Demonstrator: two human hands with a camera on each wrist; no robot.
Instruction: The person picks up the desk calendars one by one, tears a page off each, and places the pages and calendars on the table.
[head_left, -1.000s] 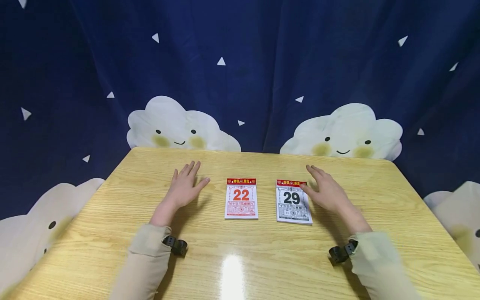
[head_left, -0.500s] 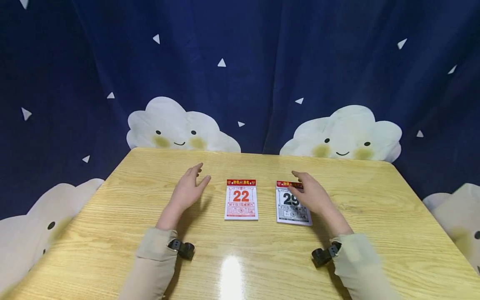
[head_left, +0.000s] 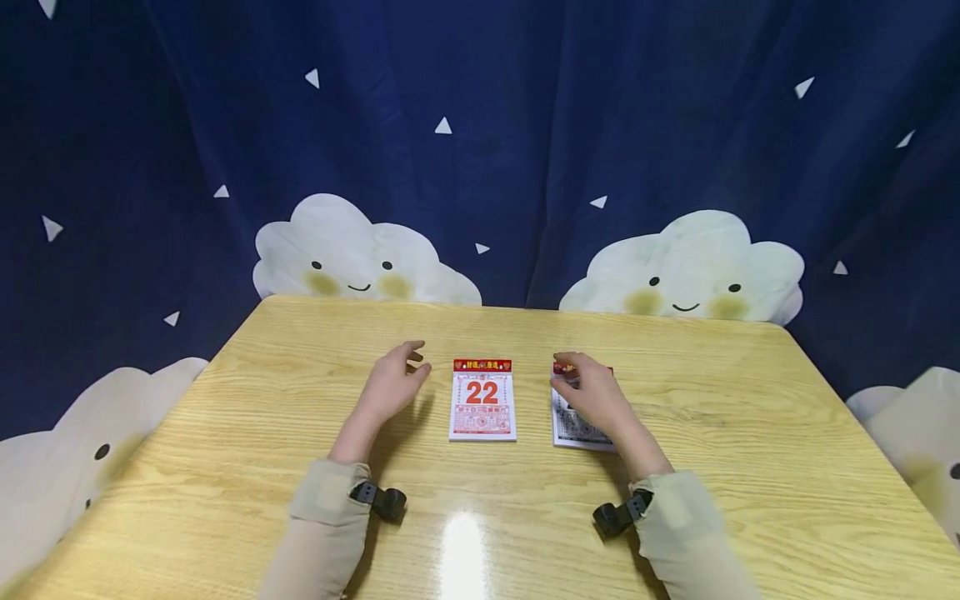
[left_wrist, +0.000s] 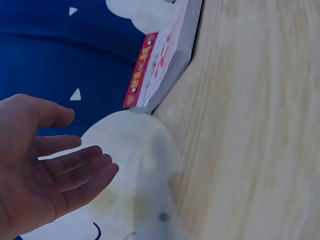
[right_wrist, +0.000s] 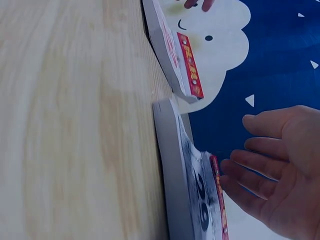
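Two tear-off calendars with red header strips lie face up on the table. The calendar with a red 22 (head_left: 482, 408) is in the middle of the head view. To its right lies the calendar with a black 29 (head_left: 576, 431), partly covered by my right hand (head_left: 597, 396). In the right wrist view, that hand hovers over the pad near its red strip, fingers loosely bent and holding nothing. My left hand (head_left: 390, 385) hangs above the table left of the 22 calendar, apart from it. Its fingers are slightly bent, with nothing in them, as the left wrist view shows.
The pale wooden table (head_left: 480, 492) reaches back to a dark blue curtain (head_left: 480, 167) printed with smiling clouds and white triangles. Each wrist carries a small black camera, such as the left wrist camera (head_left: 387, 504).
Both hands have moved inward. The right hand has come left over the 29 calendar, covering most of its number, and the left hand has drifted right toward the 22 calendar. Fingers have bent slightly.
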